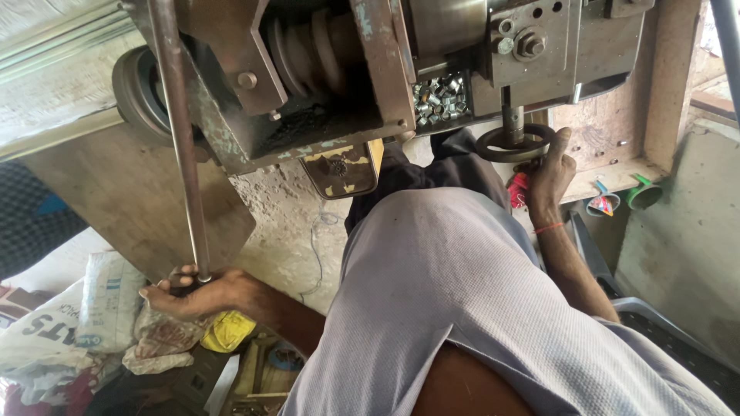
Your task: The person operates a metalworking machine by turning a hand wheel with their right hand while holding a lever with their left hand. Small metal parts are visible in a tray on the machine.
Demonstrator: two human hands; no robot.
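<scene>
Left grip: the left hand (193, 293) is clenched round the lower end of a long metal rod (179, 139), fingers wrapped over it, low on the left.
Rod: it runs up and slightly left from the hand to the top edge, where it is cut off; what it joins to cannot be seen.
Right grip: the right hand (549, 173) grasps the rim of a small dark handwheel (515, 142) at the far right, thumb raised over the rim; the other fingers are hidden behind the wheel.
Handwheel: it sits on a short upright shaft under the machine (324, 77), just right of centre.
Machine: a worn, rusty metal body with a stepped pulley (304, 54) fills the far side; its top is out of frame.
Small parts: a heap of shiny metal pieces (441, 96) lies in an opening left of the wheel's shaft; their shape is too small to tell.
Clothing: a grey shirt (462, 293) covers the near centre and hides the ground below.
Left clutter: sacks (85, 316) and a yellow rag (229, 330) lie near the left hand, partly cut off.
Far right: two funnel-shaped things, one multicoloured, one green (644, 194), sit by a wooden ledge (617, 176).
</scene>
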